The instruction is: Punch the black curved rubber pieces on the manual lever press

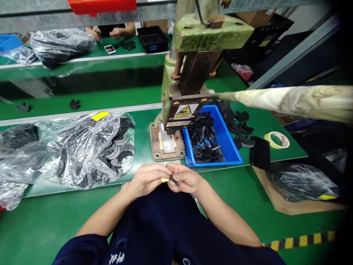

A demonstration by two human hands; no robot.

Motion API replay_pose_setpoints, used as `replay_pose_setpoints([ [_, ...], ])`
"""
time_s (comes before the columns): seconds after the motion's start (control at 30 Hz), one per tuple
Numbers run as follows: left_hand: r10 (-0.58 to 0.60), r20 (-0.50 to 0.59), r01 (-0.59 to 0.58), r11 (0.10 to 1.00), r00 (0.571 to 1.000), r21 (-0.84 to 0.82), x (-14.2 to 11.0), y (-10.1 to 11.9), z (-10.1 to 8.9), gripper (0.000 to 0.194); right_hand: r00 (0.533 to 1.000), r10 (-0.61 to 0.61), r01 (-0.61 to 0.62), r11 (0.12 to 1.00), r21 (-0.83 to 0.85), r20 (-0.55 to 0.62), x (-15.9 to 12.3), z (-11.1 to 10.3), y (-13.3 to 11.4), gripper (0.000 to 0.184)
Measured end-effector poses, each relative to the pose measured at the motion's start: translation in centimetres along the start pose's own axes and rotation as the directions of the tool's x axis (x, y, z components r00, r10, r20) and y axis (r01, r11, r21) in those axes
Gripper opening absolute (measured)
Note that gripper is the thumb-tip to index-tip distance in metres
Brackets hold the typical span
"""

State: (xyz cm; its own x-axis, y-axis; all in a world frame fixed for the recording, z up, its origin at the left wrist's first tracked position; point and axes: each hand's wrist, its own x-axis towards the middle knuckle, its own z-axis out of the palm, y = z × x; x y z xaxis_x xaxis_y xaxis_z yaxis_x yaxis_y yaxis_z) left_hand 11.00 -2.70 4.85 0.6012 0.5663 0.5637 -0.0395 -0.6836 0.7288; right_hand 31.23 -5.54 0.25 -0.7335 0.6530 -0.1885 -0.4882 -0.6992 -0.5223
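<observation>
- Your left hand (pixel 147 179) and right hand (pixel 184 178) meet just below the hand press (pixel 190 92), fingertips touching.
- Small black clip (pixel 174 180) sits pinched between your right thumb and forefinger, its tip poking toward your left fingers.
- Left fingers are curled together, a yellow finger cot (pixel 164 180) touching the clip's end.
- Blue bin (pixel 230 147) of black parts lies right of the press base.
- Clear bag (pixel 82 147) of dark curved pieces lies left of the press.

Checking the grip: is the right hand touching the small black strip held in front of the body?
Touching. The head view shows the right hand pinching the small black strip between its fingertips, with the left hand meeting it.
</observation>
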Motion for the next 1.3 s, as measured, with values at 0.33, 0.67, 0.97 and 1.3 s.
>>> replay_pose_setpoints([
  [0.33, 0.071, -0.125, -0.034, 0.961, 0.990, 0.274, -1.0, -0.7, 0.1, 0.021, 0.986, -0.018, 0.029, 0.998, 0.064, -0.168, 0.0, 0.6, -1.1, 0.036],
  [0.67, 0.061, -0.163, -0.010, 0.954, 0.985, 0.298, -1.4, -1.1, 0.2, 0.022, 0.974, 0.000, 0.016, 0.998, 0.066, -0.227, 0.4, 1.2, -1.5, 0.039],
  [0.97, -0.005, -0.180, 0.059, 0.954, 0.984, 0.294, -1.1, -1.7, -0.2, 0.018, 0.939, -0.091, 0.083, 0.996, -0.039, -0.331, 0.4, 1.1, -2.3, 0.036],
  [1.3, -0.239, -0.235, 0.328, 0.806, 0.942, 0.492, 2.7, -11.0, 0.0, 0.020, 0.708, -0.512, 0.417, 0.859, -0.296, -0.487, -4.5, 1.0, -7.2, 0.020],
])
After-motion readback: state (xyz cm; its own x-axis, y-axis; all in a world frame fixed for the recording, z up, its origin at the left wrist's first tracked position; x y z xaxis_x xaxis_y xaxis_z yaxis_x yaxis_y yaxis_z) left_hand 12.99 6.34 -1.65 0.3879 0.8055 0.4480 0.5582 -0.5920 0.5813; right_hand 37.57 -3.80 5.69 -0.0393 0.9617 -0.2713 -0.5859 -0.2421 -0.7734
